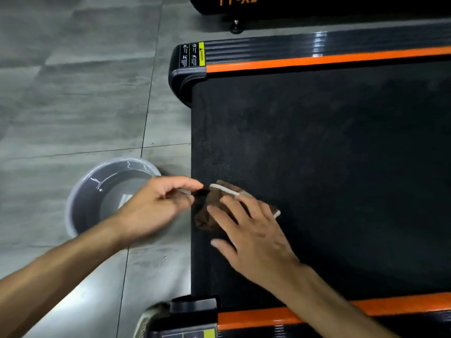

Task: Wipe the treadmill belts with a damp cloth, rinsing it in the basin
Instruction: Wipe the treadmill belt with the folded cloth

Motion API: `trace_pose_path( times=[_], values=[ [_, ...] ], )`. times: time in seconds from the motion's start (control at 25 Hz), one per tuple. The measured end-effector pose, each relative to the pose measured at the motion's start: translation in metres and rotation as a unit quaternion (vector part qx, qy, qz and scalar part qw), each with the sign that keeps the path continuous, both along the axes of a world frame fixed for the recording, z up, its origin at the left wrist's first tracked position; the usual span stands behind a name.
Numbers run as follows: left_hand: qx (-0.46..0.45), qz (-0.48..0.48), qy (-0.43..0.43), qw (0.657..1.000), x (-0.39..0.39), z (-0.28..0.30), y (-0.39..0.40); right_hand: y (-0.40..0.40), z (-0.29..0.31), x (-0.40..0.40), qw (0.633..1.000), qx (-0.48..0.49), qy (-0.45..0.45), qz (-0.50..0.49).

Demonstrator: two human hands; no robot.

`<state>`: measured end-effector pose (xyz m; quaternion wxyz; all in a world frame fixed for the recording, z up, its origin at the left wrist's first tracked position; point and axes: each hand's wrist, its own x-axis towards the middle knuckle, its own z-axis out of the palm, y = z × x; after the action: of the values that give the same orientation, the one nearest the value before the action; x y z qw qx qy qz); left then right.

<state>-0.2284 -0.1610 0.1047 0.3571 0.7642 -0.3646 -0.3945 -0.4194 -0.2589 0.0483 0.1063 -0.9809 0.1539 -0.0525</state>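
Your brown cloth with a pale edge strip lies crumpled on the black treadmill belt, close to its rear end.

Your right hand rests on the cloth from 5 o'clock, fingers straight and slightly spread. Your left hand pinches the cloth's edge at 9 o'clock between thumb and curled fingers. Beyond it, still at 9 o'clock, the round translucent plastic basin sits on the grey tiled floor, holding water.
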Motion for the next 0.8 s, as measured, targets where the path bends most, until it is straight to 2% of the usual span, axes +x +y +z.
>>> trace_pose_path(
  times=[0.08,0.16,0.32,0.44,0.56,0.68,0.8],
  values=[
    [0.027,-0.006,-0.075,0.997,0.002,-0.014,0.009,0.008,-0.009,0.02,0.999,-0.027,-0.002,-0.045],
    [0.023,0.015,-0.085,0.996,0.003,-0.031,0.012,0.003,-0.016,0.032,0.998,-0.035,-0.029,-0.038],
    [0.005,0.069,-0.051,0.996,0.011,-0.059,0.01,-0.015,-0.026,0.056,0.997,-0.047,-0.06,-0.006],
    [0.004,0.125,-0.009,0.992,0.022,-0.072,0.0,-0.065,-0.026,0.122,0.99,-0.082,-0.095,-0.062],
    [-0.012,0.141,0.002,0.99,0.032,-0.086,-0.005,-0.132,-0.02,0.197,0.988,-0.091,-0.063,-0.106],
    [-0.026,0.111,0.04,0.993,0.032,-0.1,-0.003,-0.172,-0.016,0.248,0.987,-0.025,-0.052,-0.151],
    [-0.067,0.136,0.112,0.982,0.027,-0.105,-0.004,-0.154,-0.012,0.226,0.996,0.025,-0.059,-0.064]
  ],
)
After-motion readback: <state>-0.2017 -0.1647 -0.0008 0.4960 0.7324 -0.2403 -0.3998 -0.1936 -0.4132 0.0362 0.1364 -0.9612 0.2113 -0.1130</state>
